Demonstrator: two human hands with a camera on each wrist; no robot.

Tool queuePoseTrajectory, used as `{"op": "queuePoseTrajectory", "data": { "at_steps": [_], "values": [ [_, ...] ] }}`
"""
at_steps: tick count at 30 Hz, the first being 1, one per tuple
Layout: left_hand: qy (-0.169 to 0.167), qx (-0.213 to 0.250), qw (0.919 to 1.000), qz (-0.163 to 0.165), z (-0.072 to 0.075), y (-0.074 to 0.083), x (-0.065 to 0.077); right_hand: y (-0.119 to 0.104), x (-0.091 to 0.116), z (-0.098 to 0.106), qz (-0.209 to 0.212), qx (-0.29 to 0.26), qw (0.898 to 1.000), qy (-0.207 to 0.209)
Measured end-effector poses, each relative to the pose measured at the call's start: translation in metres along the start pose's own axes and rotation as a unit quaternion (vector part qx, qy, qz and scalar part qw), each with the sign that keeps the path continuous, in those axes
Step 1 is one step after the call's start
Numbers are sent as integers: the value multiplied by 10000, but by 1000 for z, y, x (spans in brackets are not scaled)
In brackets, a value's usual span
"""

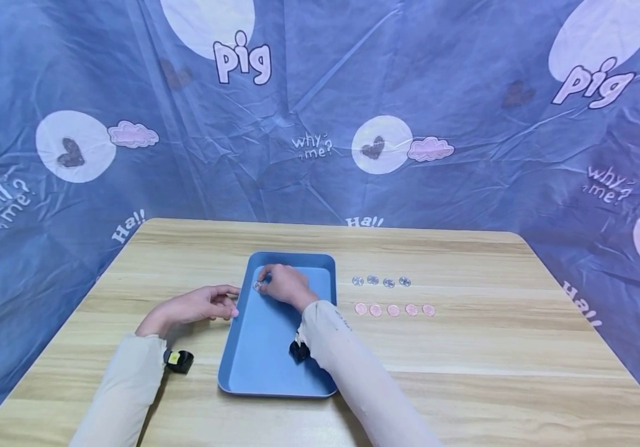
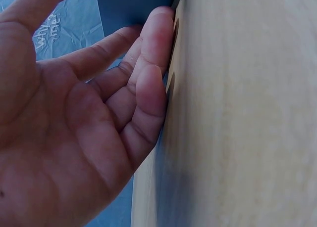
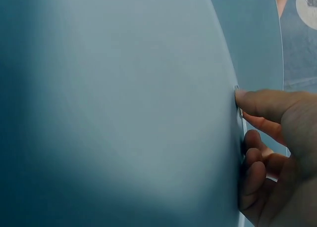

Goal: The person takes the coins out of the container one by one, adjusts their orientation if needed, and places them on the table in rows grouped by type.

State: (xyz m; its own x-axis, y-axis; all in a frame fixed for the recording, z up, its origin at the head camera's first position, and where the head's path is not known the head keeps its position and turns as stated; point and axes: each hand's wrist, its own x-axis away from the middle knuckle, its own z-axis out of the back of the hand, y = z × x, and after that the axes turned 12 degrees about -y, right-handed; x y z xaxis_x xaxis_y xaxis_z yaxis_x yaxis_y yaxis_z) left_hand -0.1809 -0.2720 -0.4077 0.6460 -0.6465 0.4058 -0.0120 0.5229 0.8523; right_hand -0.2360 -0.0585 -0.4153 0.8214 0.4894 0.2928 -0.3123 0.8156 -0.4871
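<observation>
A blue rectangular tray (image 1: 275,354) lies on the wooden table. Inside its far left part, my right hand (image 1: 286,284) pinches a silver coin (image 1: 256,285) between thumb and fingertips, low against the tray floor. The right wrist view shows only a thin edge of this coin (image 3: 237,96) at the fingertips; the other fingers are curled below. Beside the tray's left wall is my left hand (image 1: 199,304), its fingertips touching the outer side of the rim. Its fingers (image 2: 148,54) are loosely bent near the tabletop, with an open palm.
Right of the tray lies a row of several silver coins (image 1: 389,283), and nearer to me a row of several pinkish copper coins (image 1: 393,310). A blue printed cloth (image 1: 320,93) hangs behind the table (image 1: 493,347). Each wrist carries a small black camera.
</observation>
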Motion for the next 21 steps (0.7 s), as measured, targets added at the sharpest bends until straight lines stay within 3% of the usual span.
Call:
{"op": "queuePoseTrajectory", "data": {
  "at_steps": [15, 21],
  "values": [
    [-25, 3, 10000, -44, 0, -1, 0, -1, 7, 6, 323, -8, 9976, -612],
    [-7, -47, 10000, -11, 0, -2, 0, 0, 7, 4, 365, 78, 9977, -557]
  ]
}}
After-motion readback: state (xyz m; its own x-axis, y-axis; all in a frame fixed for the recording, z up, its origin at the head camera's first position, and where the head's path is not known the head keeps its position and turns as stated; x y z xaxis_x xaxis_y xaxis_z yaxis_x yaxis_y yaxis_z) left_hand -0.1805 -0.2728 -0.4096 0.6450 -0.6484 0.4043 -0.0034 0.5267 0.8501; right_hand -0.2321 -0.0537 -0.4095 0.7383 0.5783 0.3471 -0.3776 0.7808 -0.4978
